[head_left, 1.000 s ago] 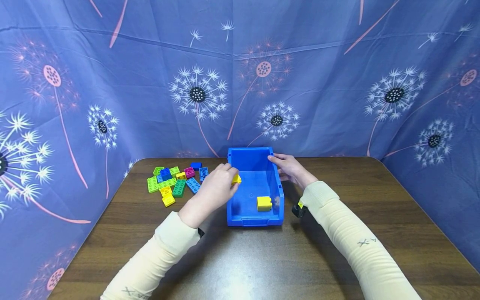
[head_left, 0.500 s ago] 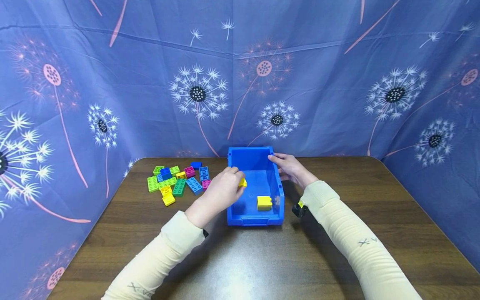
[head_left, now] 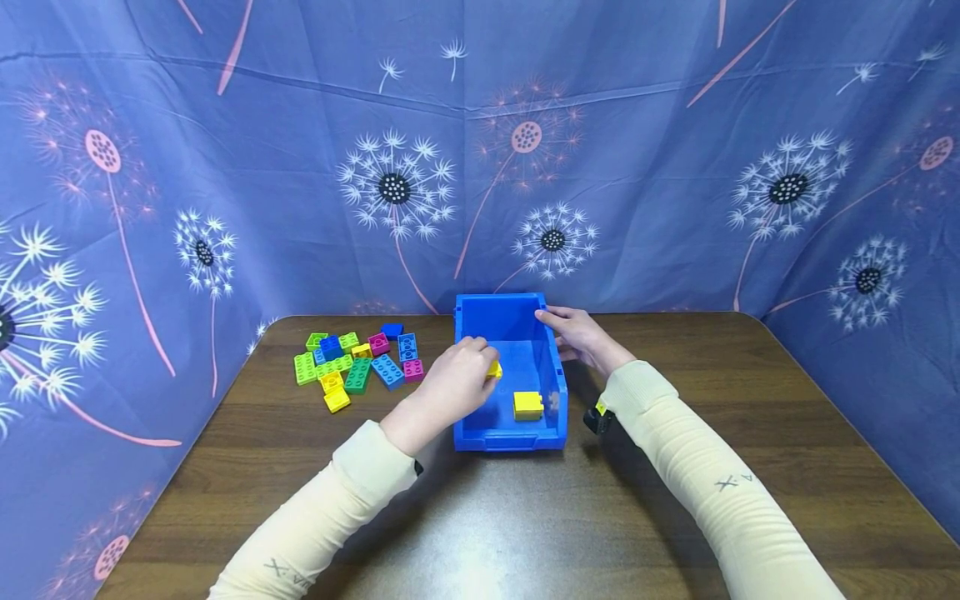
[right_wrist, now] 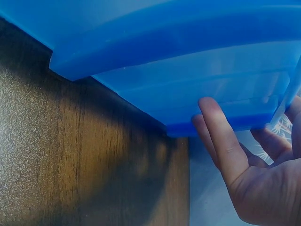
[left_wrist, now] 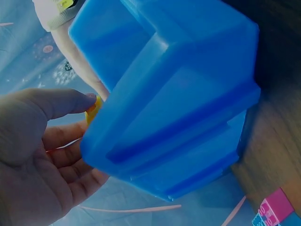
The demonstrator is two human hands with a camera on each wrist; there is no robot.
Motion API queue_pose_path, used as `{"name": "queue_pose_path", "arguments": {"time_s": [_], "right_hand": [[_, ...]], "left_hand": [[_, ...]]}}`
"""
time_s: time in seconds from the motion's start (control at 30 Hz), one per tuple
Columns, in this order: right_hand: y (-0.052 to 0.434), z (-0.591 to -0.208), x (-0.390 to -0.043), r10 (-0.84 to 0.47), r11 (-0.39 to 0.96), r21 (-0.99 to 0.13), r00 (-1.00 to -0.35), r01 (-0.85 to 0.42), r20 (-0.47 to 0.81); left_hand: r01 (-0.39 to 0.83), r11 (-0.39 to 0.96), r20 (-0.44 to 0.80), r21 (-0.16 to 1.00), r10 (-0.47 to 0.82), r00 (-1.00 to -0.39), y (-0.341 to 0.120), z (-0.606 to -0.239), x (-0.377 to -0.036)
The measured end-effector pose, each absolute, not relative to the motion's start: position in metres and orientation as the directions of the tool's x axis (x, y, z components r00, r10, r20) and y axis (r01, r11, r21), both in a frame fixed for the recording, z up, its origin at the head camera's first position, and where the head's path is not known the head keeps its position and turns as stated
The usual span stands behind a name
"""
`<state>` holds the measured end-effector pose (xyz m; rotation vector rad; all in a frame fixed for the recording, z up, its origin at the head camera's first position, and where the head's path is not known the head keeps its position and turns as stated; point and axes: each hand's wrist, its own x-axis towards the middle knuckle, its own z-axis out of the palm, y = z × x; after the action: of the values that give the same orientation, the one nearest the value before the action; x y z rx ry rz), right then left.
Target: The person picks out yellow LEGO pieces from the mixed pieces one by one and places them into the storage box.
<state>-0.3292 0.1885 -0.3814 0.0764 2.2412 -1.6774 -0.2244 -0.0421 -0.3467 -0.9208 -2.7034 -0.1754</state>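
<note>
**Left hand holds yellow brick over blue bin, right hand steadies the bin wall**

Left hand (head_left: 450,379) reaches over the left wall of the blue bin (head_left: 510,433), fingers curled round a small yellow brick (head_left: 493,369) — pinched at the fingertips, just inside the bin, above its floor. In the left wrist view the same brick (left_wrist: 93,109) peeks out between the thumb and the bin's outer wall (left_wrist: 178,117); the rest of it is hidden.

Right hand (head_left: 581,337) rests on the bin's right wall near the far corner, fingers laid along the rim. In the right wrist view the fingers (right_wrist: 221,141) are fairly straight and press against the outside of the blue wall (right_wrist: 188,70) — not curled tight round it. How far the thumb wraps over the rim cannot be told.

A second yellow brick (head_left: 528,405) lies on the bin floor near the front right, apart from the held one.

The bin stands upright on the dark wooden table (head_left: 525,517), roughly centre, open top up.

Left of the bin, a loose pile of bricks (head_left: 352,362) on the table: green, lime, yellow, blue, pink ones, lying flat and mostly touching. A pink brick (head_left: 413,370) sits nearest the left hand's wrist side. Pink brick corner also shows low in the left wrist view (left_wrist: 275,207).

Both forearms in cream sleeves (head_left: 697,475). Blue dandelion-print cloth (head_left: 675,167) hangs behind and at the sides.
</note>
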Motion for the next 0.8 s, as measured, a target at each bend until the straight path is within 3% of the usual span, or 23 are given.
{"name": "queue_pose_path", "arguments": {"time_s": [0.8], "right_hand": [[0.189,-0.381,-0.329,-0.161,0.299,-0.920,-0.937,0.253,-0.310]], "left_hand": [[0.640,0.767,0.217,0.040,0.619,-0.755,-0.027,-0.365,-0.229]]}}
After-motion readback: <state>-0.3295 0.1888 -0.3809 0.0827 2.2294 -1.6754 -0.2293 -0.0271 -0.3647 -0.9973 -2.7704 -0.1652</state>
